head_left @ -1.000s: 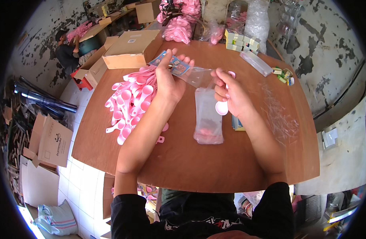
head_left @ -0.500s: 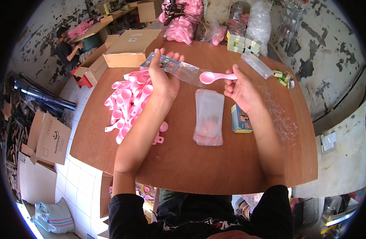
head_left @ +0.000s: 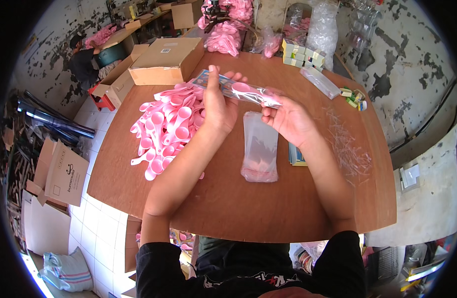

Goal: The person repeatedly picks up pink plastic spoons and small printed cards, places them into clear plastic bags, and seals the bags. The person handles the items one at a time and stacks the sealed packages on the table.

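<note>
My left hand (head_left: 221, 102) is closed on a clear plastic bag (head_left: 226, 87) with a blue printed card (head_left: 202, 79) in its far end. A pink measuring spoon (head_left: 248, 90) lies inside the bag, its bowl toward the card. At the bag's mouth, my right hand (head_left: 288, 116) pinches the spoon's handle end. Below the hands sits a stack of clear bags (head_left: 260, 149). Under my right forearm a stack of blue cards (head_left: 297, 156) shows in part. Left of my left forearm is a heap of pink spoons (head_left: 164, 124).
A closed cardboard box (head_left: 166, 57) stands at the table's back left. Small boxes (head_left: 303, 53), a clear packet (head_left: 320, 82) and green-yellow bits (head_left: 354, 97) lie back right. Plastic scraps (head_left: 350, 149) lie at the right. A seated person (head_left: 84, 64) is at the far left.
My right hand has moved left and slid the spoon into the bag. My left hand has shifted slightly right and nearer with the bag and card.
</note>
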### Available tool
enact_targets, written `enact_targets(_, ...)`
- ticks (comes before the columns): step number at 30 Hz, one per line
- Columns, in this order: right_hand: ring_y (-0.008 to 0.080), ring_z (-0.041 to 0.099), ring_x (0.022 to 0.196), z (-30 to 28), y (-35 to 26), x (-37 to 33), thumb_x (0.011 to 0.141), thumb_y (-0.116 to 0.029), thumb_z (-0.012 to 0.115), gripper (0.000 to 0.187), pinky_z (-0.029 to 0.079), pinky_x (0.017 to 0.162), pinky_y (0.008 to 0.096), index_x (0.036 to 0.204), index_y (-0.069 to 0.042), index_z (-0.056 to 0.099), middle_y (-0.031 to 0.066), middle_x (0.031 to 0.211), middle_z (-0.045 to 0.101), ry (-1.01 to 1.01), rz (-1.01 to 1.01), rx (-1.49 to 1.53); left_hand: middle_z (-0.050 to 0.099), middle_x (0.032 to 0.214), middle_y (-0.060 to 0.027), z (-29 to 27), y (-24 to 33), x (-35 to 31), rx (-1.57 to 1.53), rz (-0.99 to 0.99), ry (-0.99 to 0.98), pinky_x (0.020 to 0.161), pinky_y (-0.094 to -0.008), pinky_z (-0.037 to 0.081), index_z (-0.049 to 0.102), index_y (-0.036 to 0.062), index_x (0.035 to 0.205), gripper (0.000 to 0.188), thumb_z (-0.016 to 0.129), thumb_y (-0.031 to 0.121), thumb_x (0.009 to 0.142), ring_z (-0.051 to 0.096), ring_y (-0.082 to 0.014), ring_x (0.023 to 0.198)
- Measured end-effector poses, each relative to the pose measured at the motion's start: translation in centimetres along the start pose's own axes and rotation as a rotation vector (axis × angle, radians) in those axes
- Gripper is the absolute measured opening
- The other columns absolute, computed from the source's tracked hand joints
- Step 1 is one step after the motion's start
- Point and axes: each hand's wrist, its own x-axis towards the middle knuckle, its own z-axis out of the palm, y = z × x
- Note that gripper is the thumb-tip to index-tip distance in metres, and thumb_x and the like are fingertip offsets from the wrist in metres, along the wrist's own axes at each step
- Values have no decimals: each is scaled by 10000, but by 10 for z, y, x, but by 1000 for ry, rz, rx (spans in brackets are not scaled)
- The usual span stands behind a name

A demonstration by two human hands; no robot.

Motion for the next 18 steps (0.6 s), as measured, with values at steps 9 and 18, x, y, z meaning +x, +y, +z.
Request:
enact_targets(9, 120, 588, 717, 23, -12, -17, 945, -129, 537, 524, 485, 648, 283, 1431, -115, 342, 76, 926, 597, -35, -263, -515, 545, 980, -137, 10, -14, -13, -63, -229, 13, 904, -522, 517, 416, 76, 1105, 349, 517, 387, 985, 596, -299, 951)
enact_targets(18, 46, 534, 606, 25, -31, -28, 958, -163, 574, 174, 408, 526, 224, 1023, -30, 666, 14, 722, 632, 122, -527, -1174, 514, 956, -143, 3, -14, -13, 65, -585, 12, 914, -522, 503, 420, -24, 1091, 510, 485, 469, 978, 574, -298, 944)
